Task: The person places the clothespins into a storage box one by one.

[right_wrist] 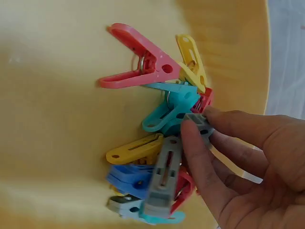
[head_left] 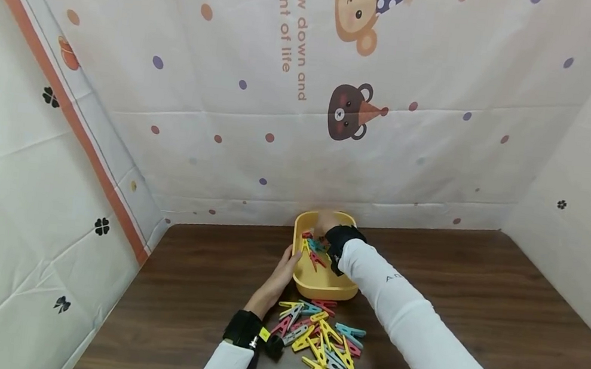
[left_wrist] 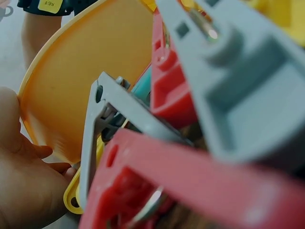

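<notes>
- Reaching into the yellow tub (head_left: 321,286) from about five o'clock, the right hand (head_left: 327,223) sits over the far half of the tub, its wrist wrapped in a black band and its arm in a white sleeve.
- In the right wrist view that right hand (right_wrist: 248,167) pinches a grey peg (right_wrist: 163,179) between thumb and forefinger, the fingertips curled round the peg's upper end.
- The grey peg lies on a small heap of pegs inside the tub; a teal peg (right_wrist: 169,112) sits just above it at twelve o'clock, a pink peg (right_wrist: 138,71) further out toward eleven o'clock, a yellow peg (right_wrist: 136,150) touching it at nine o'clock, and a blue peg (right_wrist: 128,177) under it at seven o'clock.
- The left hand (head_left: 282,274) rests against the tub's outer wall at nine o'clock, fingers fairly straight and flat on the plastic rather than wrapped round anything.
- The left wrist view shows part of the left hand (left_wrist: 24,191) touching the yellow tub (left_wrist: 71,81) at its lower edge; the rest of that view is filled by blurred grey and pink pegs very close to the lens.
- A loose pile of coloured pegs (head_left: 319,340) lies on the brown wooden table (head_left: 478,300) just beside the tub at six o'clock, between the two forearms.
- A white printed cloth with bears and dots (head_left: 346,112) hangs behind the table at twelve o'clock.
</notes>
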{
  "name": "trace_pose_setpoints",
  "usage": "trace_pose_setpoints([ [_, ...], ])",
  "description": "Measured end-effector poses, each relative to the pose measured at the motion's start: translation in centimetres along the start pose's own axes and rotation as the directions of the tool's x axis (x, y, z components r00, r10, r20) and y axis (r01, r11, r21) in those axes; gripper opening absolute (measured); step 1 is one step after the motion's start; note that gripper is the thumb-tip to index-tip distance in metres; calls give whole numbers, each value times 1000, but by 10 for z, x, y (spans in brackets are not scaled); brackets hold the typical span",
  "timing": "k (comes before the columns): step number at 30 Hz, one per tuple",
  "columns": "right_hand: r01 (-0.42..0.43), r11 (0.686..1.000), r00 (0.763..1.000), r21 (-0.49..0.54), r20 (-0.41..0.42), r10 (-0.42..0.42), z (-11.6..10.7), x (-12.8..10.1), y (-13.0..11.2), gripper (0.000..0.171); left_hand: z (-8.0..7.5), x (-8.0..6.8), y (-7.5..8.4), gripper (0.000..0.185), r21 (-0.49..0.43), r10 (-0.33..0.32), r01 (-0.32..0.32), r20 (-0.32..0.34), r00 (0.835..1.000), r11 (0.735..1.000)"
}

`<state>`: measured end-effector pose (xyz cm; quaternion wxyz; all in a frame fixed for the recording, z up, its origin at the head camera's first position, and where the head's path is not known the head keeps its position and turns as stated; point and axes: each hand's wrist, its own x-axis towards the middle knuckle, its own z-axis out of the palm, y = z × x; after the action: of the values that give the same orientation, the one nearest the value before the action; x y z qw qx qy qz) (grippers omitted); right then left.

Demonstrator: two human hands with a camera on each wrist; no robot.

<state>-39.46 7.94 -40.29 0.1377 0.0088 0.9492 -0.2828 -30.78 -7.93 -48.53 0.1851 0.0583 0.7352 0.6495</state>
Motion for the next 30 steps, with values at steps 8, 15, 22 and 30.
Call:
trace_pose_setpoints([
  [8, 255, 937, 962, -237, -36, -271, -46, -19, -3, 10, -2, 2, 5, 76, -1, 30, -30, 29, 999, 1000],
  [15, 492, 750, 833, -442, -11, -553, -88, -107, 18, 14, -3, 3, 4, 69, 0, 20, -20, 21, 1000, 1000],
  [22, 612, 693, 785, -381, 182, -593, -41, -192, 76, 5, -2, -1, 1, 67, 79, 8, -6, -34, 999, 997],
  [30, 608, 786, 775, -114, 300, -556, 12, -214, 120, 38, 5, 0, 1, 64, 85, -12, 20, -90, 996, 996],
])
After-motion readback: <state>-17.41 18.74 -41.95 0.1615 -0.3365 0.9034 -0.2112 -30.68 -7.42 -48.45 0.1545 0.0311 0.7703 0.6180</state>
